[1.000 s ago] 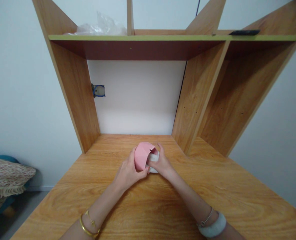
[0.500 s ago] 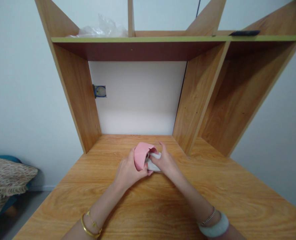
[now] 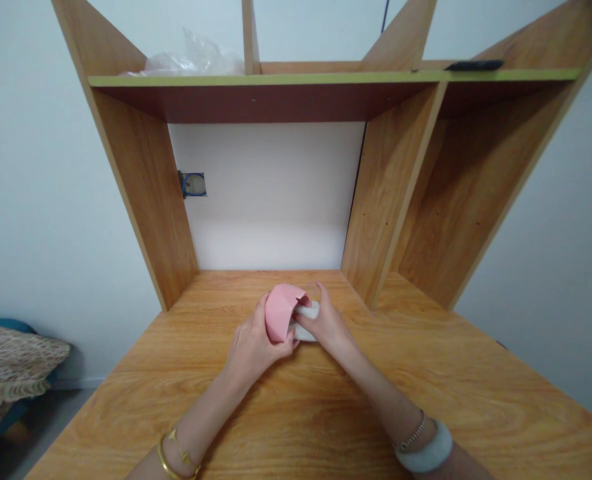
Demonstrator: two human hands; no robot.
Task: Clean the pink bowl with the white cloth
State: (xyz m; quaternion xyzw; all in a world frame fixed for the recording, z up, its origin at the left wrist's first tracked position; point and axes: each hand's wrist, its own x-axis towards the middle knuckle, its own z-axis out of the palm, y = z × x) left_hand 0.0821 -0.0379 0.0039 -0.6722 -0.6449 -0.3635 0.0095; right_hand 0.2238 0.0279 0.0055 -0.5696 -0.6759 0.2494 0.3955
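Fingers of the left hand curl around a faceted pink bowl, which is tilted above the tabletop with its opening facing right; at that opening, a whitish cloth is gripped between the fingers of the right hand.

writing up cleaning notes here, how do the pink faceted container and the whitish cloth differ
Colour: the pink, faceted, hard-looking container is pink; the whitish, soft-looking folded cloth is pale.
Form: the container has flat, angled faces; the cloth is bunched.
Hold: the left hand grips the container from outside, tilted with its opening toward the right; the right hand holds the cloth at that opening.
Shared: both are hand-held.
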